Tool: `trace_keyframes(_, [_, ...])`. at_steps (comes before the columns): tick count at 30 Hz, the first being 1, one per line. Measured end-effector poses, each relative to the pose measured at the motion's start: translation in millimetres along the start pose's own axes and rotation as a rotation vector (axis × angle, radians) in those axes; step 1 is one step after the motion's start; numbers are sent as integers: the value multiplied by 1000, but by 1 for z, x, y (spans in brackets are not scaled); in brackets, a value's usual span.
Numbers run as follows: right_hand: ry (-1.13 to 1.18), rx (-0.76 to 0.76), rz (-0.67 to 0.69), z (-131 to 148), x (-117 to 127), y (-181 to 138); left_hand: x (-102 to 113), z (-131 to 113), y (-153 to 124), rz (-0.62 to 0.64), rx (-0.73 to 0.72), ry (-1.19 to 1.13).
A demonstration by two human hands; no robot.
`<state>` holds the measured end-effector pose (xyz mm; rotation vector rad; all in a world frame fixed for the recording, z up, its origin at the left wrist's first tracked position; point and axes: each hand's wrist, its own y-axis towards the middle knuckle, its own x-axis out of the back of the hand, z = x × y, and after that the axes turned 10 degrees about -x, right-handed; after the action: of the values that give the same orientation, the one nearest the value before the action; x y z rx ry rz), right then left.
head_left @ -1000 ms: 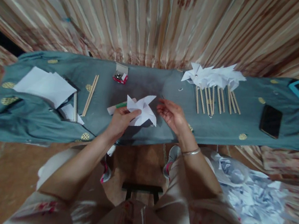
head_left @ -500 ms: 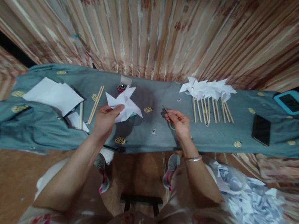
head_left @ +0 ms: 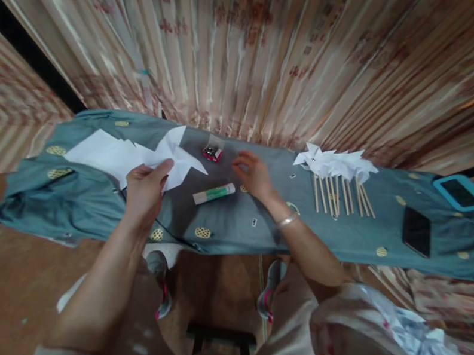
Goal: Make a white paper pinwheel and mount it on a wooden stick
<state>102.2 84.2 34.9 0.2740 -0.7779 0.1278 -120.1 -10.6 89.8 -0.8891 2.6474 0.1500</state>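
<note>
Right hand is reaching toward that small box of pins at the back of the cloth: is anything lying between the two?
Nothing visible does. The right hand hovers just right of the small pin box, with only bare cloth between them. The glue stick lies nearer the person, off that line. The left hand holds the paper pinwheel to the left.

Single head-worn view, looking forward and steeply down from above the seated person's lap. Faces a long bench (head_left: 344,244) draped in teal cloth, striped curtain (head_left: 259,42) behind its far edge. Near enough to take in both forearms; bench ends curve off toward frame sides.
</note>
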Motion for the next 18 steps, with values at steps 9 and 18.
trace_keyframes(9, [-459, 106, 137, 31, -56, 87, 10, 5, -1, 52, -65, -30])
trace_keyframes(18, [-615, 216, 241, 23, -69, 105, 20, 12, -4, 104, -45, -4])
